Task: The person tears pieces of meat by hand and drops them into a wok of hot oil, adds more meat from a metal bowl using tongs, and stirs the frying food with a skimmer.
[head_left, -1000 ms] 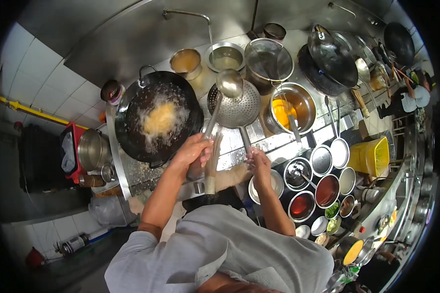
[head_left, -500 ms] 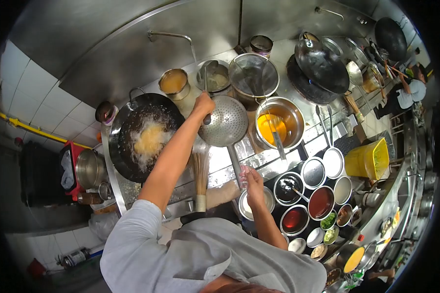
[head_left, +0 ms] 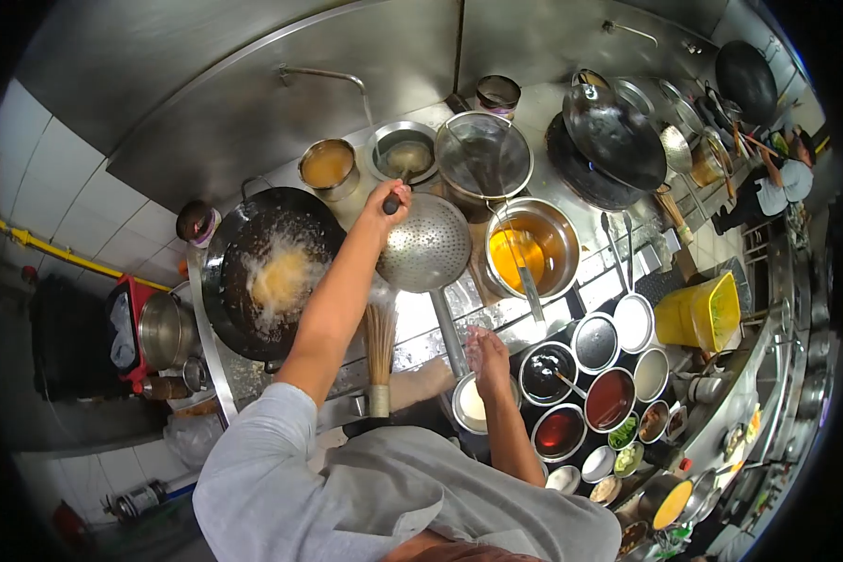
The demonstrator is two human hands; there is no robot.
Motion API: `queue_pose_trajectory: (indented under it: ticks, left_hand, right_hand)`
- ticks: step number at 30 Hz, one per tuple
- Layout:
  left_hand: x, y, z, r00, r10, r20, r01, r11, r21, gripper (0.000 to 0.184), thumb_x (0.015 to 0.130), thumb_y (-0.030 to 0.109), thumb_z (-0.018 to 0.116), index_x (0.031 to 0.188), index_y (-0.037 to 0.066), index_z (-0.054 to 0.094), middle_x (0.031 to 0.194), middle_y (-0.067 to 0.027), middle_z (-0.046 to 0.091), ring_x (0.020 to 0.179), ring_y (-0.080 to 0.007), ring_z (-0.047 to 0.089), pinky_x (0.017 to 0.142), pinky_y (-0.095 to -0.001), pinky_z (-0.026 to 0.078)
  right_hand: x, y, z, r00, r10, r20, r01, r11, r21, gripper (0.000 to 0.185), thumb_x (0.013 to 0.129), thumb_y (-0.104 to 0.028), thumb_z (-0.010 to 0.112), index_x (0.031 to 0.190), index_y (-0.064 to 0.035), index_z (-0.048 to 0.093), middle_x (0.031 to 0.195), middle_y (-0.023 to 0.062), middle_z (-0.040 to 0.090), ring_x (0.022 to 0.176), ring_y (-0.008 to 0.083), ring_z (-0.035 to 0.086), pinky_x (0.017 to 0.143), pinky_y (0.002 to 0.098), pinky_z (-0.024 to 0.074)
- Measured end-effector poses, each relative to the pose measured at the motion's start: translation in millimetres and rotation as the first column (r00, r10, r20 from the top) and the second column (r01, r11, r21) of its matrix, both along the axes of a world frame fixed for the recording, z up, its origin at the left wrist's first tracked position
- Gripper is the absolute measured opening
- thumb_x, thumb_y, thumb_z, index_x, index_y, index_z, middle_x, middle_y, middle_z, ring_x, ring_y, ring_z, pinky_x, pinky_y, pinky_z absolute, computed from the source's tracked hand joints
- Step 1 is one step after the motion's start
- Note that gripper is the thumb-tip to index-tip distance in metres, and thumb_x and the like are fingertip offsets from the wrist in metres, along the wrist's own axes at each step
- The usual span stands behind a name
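Shifted since the earlier frames, the ladle has gone from above the perforated skimmer to the metal basin, where its bowl now appears inside the rim. Its dark-ended handle runs back from there toward the person, steeply foreshortened. The left hand is closed around that handle, just short of the basin, and is clearly the nearer hand. The right hand is beside the skimmer's handle, fingers partly curled; I cannot tell whether it holds anything. The skimmer's long axis points away from the person, its pan just beside the left hand. The wok, with food bubbling in it, lies left of both hands, nearer the left forearm.
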State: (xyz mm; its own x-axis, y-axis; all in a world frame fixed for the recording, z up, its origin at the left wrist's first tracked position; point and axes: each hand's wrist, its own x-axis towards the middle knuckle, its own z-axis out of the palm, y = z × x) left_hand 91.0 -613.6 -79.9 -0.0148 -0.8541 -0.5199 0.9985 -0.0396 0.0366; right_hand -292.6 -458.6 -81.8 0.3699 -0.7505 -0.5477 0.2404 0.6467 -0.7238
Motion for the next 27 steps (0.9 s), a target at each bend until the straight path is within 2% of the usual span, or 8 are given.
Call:
queue_pose_trajectory:
  ticks: [4, 11, 13, 17, 19, 21, 23, 27]
  left_hand:
    - [-5.7, 48.2, 23.8, 0.984, -0.067, -0.164, 0.051, 0.994, -0.097, 0.015, 0.091, 0.009, 0.054, 0.084, 0.000, 0.044, 0.070, -0.0056, 0.054, 0.049, -0.0087, 0.052, 0.042, -0.0193, 0.048]
    - [-44.1, 166.7, 111.7, 0.972, -0.063, 0.225, 0.080, 0.994, -0.068, 0.026, 0.096, 0.014, 0.053, 0.072, 0.004, 0.049, 0.062, -0.0023, 0.052, 0.044, -0.0054, 0.050, 0.036, -0.0186, 0.041]
    - [-49.5, 199.2, 123.1, 0.944, -0.118, 0.307, 0.137, 0.990, -0.039, 0.006, 0.095, 0.012, 0.051, 0.093, 0.008, 0.047, 0.070, 0.0001, 0.052, 0.047, -0.0059, 0.047, 0.038, -0.0206, 0.039]
    - [-72.6, 245.6, 166.2, 0.865, -0.157, 0.477, 0.078, 0.981, 0.180, 0.009, 0.095, 0.013, 0.050, 0.103, 0.011, 0.048, 0.069, -0.0006, 0.050, 0.044, -0.0045, 0.043, 0.034, -0.0190, 0.033]
    - [-78.2, 265.5, 168.6, 0.767, -0.245, 0.593, 0.149, 0.967, 0.208, 0.038, 0.095, 0.012, 0.049, 0.130, 0.015, 0.037, 0.071, 0.0002, 0.048, 0.044, -0.0052, 0.043, 0.034, -0.0198, 0.033]
    - [-86.5, 279.8, 180.3, 0.720, -0.288, 0.631, 0.162, 0.954, 0.250, 0.047, 0.095, 0.011, 0.049, 0.138, 0.014, 0.031, 0.070, 0.0004, 0.047, 0.044, -0.0057, 0.043, 0.034, -0.0208, 0.034]
    - [-91.5, 290.5, 189.8, 0.611, -0.363, 0.703, 0.197, 0.931, 0.309, 0.066, 0.094, 0.009, 0.049, 0.152, 0.012, 0.017, 0.070, 0.0012, 0.046, 0.044, -0.0070, 0.043, 0.036, -0.0237, 0.037]
    - [-96.4, 305.7, 191.3, 0.443, -0.383, 0.810, 0.237, 0.922, 0.306, 0.064, 0.093, 0.009, 0.049, 0.151, 0.009, 0.020, 0.071, 0.0010, 0.046, 0.043, -0.0079, 0.044, 0.038, -0.0246, 0.039]
  right_hand:
    - [31.0, -23.8, -17.9, 0.997, 0.027, 0.072, -0.025, 1.000, -0.017, 0.021, 0.096, -0.024, 0.058, 0.107, -0.0063, 0.063, 0.082, -0.0030, 0.059, 0.068, 0.0055, 0.053, 0.058, 0.0180, 0.0418]
    - [145.9, -99.7, -48.5, 0.943, -0.124, 0.309, 0.078, 0.985, 0.156, 0.014, 0.097, -0.019, 0.056, 0.105, -0.0082, 0.060, 0.078, -0.0039, 0.059, 0.065, 0.0084, 0.055, 0.061, 0.0228, 0.0468]
    - [181.3, -134.2, -90.6, 0.907, -0.108, 0.406, 0.001, 0.967, 0.254, 0.014, 0.098, -0.019, 0.054, 0.104, -0.0076, 0.060, 0.078, -0.0021, 0.059, 0.065, 0.0107, 0.055, 0.063, 0.0251, 0.0485]
    - [241.6, -171.9, -117.1, 0.916, -0.227, 0.332, 0.077, 0.909, 0.410, 0.014, 0.096, -0.013, 0.049, 0.101, -0.0056, 0.059, 0.075, 0.0024, 0.058, 0.065, 0.0118, 0.054, 0.061, 0.0283, 0.0497]
    - [260.9, -179.1, -113.1, 0.927, -0.260, 0.269, 0.126, 0.894, 0.430, 0.015, 0.094, -0.010, 0.046, 0.100, -0.0048, 0.059, 0.073, 0.0035, 0.057, 0.065, 0.0118, 0.054, 0.060, 0.0291, 0.0498]
    - [274.2, -183.0, -110.6, 0.940, -0.329, 0.089, 0.237, 0.819, 0.523, 0.014, 0.092, -0.011, 0.045, 0.082, -0.0094, 0.056, 0.063, 0.0010, 0.052, 0.057, 0.0149, 0.054, 0.047, 0.0296, 0.0464]
    - [271.7, -184.1, -118.8, 0.932, -0.342, 0.117, 0.233, 0.815, 0.531, 0.015, 0.091, -0.011, 0.046, 0.079, -0.0104, 0.054, 0.063, 0.0024, 0.052, 0.052, 0.0150, 0.051, 0.043, 0.0283, 0.0428]
    - [266.7, -184.3, -127.2, 0.903, -0.337, 0.267, 0.195, 0.874, 0.445, 0.019, 0.090, -0.012, 0.048, 0.071, -0.0124, 0.050, 0.064, 0.0052, 0.051, 0.043, 0.0153, 0.044, 0.034, 0.0255, 0.0356]
